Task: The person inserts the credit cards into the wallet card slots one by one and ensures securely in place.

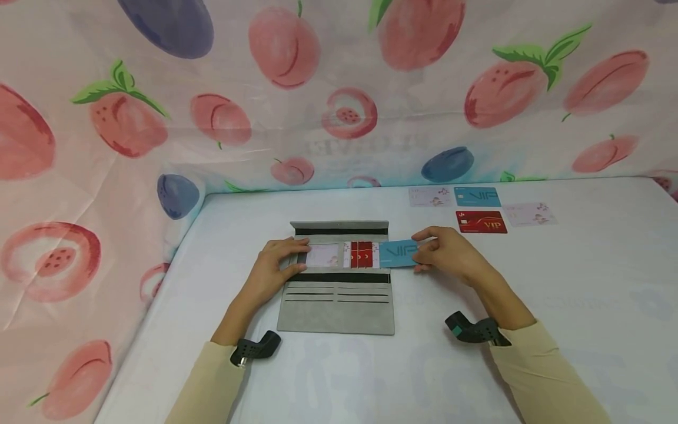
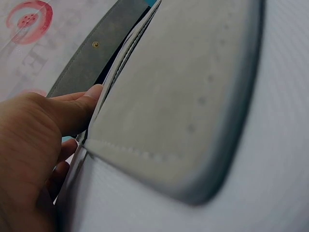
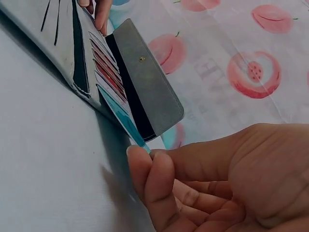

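A grey wallet lies unfolded on the white table, with card slots and dark pocket openings. Its middle strip holds a pale pink card at the left and red cards further right. At the strip's right end a blue VIP card sticks out partway. My right hand pinches that card's outer end between thumb and fingers, also seen in the right wrist view. My left hand grips the wallet's left edge; in the left wrist view the thumb lies against the edge, other fingertips partly hidden.
Beyond my right hand lie a second blue VIP card, a red VIP card, and two pale pink cards, one at left and one at right. A fruit-patterned cloth rises behind the table.
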Available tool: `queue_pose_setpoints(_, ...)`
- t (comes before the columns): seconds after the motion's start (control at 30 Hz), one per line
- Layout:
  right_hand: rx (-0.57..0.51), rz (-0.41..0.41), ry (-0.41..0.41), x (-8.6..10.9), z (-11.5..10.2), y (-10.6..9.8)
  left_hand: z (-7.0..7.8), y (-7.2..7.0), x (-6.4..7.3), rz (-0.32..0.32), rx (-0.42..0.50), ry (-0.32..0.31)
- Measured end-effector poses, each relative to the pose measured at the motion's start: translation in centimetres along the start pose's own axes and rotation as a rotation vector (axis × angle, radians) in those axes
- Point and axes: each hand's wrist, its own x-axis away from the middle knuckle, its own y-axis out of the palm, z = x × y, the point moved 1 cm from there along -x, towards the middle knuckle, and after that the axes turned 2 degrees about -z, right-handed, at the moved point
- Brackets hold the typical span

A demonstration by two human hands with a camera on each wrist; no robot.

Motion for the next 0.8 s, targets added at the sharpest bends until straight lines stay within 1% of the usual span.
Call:
queue_pose_setpoints(0.23, -0.047, -0.011, -0.002, -0.06, 0.11, 0.08, 0.26, -0.08, -0.03, -0.004, 0.007, -0.008)
queue_pose_setpoints(0.4, -0.017, 0.004, 0.007, -0.15, 0.11, 0.34, 0.26, -0.07, -0.02, -0.005, 0.011, -0.015)
queue_pose_setpoints(0.53, -0.002, 0.010, 0.010, -0.20, 0.10, 0.47, -0.03, 0.06, -0.05, -0.003, 0.005, -0.006)
queue_pose_setpoints(0.67, -0.015, -0.013, -0.003, -0.18, 0.03, 0.47, -0.13, 0.11, -0.08, -0.003, 0.009, -0.003)
queue_pose_setpoints(0.8, 0.018, -0.043, -0.017, -0.09, 0.02, 0.34, -0.04, 0.05, -0.05, -0.001, 0.017, -0.006)
